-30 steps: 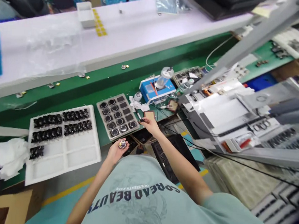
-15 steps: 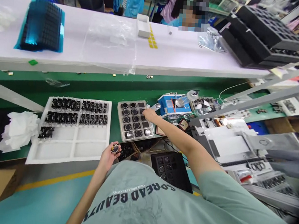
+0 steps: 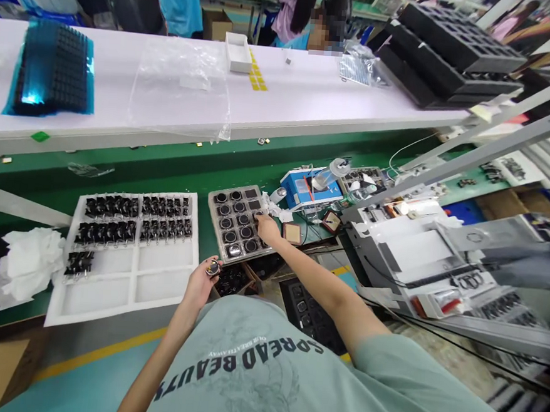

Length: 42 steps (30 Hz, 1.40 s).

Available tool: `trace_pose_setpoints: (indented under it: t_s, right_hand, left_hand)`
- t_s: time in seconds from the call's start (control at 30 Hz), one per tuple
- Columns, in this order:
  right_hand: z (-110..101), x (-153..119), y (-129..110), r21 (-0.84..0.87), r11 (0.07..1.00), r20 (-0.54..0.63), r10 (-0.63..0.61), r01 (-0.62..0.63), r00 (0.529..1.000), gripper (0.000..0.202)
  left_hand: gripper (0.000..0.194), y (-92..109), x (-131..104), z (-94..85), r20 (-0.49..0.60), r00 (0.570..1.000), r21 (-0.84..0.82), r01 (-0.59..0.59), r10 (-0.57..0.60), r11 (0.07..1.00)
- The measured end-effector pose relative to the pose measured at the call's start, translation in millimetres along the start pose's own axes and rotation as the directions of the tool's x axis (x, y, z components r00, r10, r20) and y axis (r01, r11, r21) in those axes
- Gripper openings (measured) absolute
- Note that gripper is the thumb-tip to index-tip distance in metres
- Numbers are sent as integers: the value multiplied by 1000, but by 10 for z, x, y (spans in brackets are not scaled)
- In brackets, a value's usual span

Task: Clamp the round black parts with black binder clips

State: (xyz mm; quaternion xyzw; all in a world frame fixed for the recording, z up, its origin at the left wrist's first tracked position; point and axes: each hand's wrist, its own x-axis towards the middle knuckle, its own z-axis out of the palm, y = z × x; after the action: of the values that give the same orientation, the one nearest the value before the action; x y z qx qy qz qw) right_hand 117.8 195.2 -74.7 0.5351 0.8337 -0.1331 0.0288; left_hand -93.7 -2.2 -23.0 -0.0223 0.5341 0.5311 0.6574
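Observation:
My left hand [image 3: 198,283] holds a round watch case [image 3: 213,268] with its open side up, showing dark and gold parts inside. It is just off the near left corner of a clear plastic tray [image 3: 215,239]. Round black watch parts [image 3: 229,237] sit in rows of that tray, and a few pockets hold none. My right hand [image 3: 268,232] reaches onto the tray's right column. Its fingertips are bent together down at a pocket, and what they pinch is hidden.
Left of the clear tray lies a white divided tray [image 3: 164,280] with rows of black clipped parts. White crumpled sheets [image 3: 28,264] lie beyond it. A blue device [image 3: 299,192] stands right of the tray. A raised white shelf [image 3: 168,111] runs across the back.
My right hand has moved nearer along the tray's right column, uncovering white crumpled tissue beside it. My left hand still holds the watch case. The view has swung slightly right.

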Motion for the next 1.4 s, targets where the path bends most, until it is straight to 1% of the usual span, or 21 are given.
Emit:
trace_pose_setpoints:
  t_s: [0.07, 0.1, 0.17, 0.23, 0.3, 0.37, 0.43, 0.47, 0.53, 0.6, 0.67, 0.73, 0.77, 0.87, 0.93, 1.0, 1.07, 1.13, 1.27, 1.33, 1.4]
  right_hand:
    - [61, -113, -60, 236, 969, -133, 105, -72, 986, 45]
    - [100, -192, -112, 384, 919, -178, 165, -86, 970, 41]
    - [174, -395, -248, 641, 765, -182, 225, -58, 957, 34]
    - [193, -623, -400, 799, 602, -137, 187, -3, 973, 32]
    - [107, -821, -526, 849, 525, -133, 108, 57, 985, 33]
    - [-83, -952, -600, 800, 581, -185, 2, 149, 983, 35]
    - [-321, -1014, -618, 664, 698, -216, -163, 267, 963, 37]
    - [-430, -1024, -608, 586, 742, -200, -257, 325, 946, 38]
    - [-578, -1005, -549, 477, 774, -120, -413, 417, 903, 36]
    - [-597, -931, -432, 462, 765, -74, -470, 448, 879, 33]
    - [-497, -798, -249, 508, 775, -86, -390, 377, 917, 32]
    - [-329, -627, -21, 569, 797, -84, -188, 203, 978, 34]
    - [-237, -540, 95, 589, 801, -74, -78, 107, 994, 36]
    - [19, -345, 366, 574, 815, -65, 143, -80, 988, 37]
    - [153, -302, 449, 508, 853, -83, 185, -118, 979, 35]
    - [246, -322, 475, 418, 902, -115, 167, -105, 979, 35]
    - [298, -379, 484, 319, 947, -158, 101, -46, 982, 36]
    - [316, -446, 504, 222, 975, -171, 8, 31, 985, 38]
    - [304, -561, 569, 101, 973, -105, -198, 208, 975, 38]
    - [296, -590, 582, 80, 963, -72, -251, 256, 965, 37]
    - [286, -588, 567, 66, 966, -55, -246, 249, 968, 38]
  left_hand:
    - [17, -13, 35, 132, 6, 997, -10, -76, 76, 997]
    - [16, -21, 48, 204, 9, 993, -17, -119, 120, 993]
    - [17, -35, 69, 345, 29, 982, -18, -187, 188, 982]
    - [21, -46, 82, 463, 50, 974, 26, -220, 219, 975]
    - [27, -59, 87, 546, 60, 966, 119, -257, 251, 959]
    - [33, -74, 81, 602, 81, 943, 262, -333, 323, 906]
    - [46, -95, 65, 644, 143, 912, 429, -408, 385, 806]
    - [53, -108, 54, 665, 176, 901, 502, -428, 396, 751]
    - [66, -138, 32, 704, 219, 901, 597, -428, 375, 679]
    - [74, -173, 13, 724, 219, 909, 610, -412, 356, 677]
    - [79, -208, -1, 692, 186, 910, 576, -407, 372, 709]
    - [76, -245, -20, 581, 129, 907, 558, -401, 401, 727]
    - [72, -267, -35, 495, 99, 906, 563, -392, 411, 728]
    - [58, -358, -114, 168, 8, 909, 595, -339, 416, 729]
    - [49, -434, -187, -42, -44, 912, 610, -298, 407, 734]
    - [43, -509, -260, -195, -81, 911, 620, -272, 404, 736]
    - [40, -569, -317, -279, -111, 908, 613, -257, 403, 747]
    - [37, -608, -353, -309, -129, 912, 590, -245, 390, 769]
    - [32, -612, -372, -309, -110, 928, 544, -243, 355, 803]
    - [29, -583, -367, -315, -95, 930, 552, -247, 354, 797]
    - [27, -541, -361, -326, -93, 933, 556, -242, 349, 795]
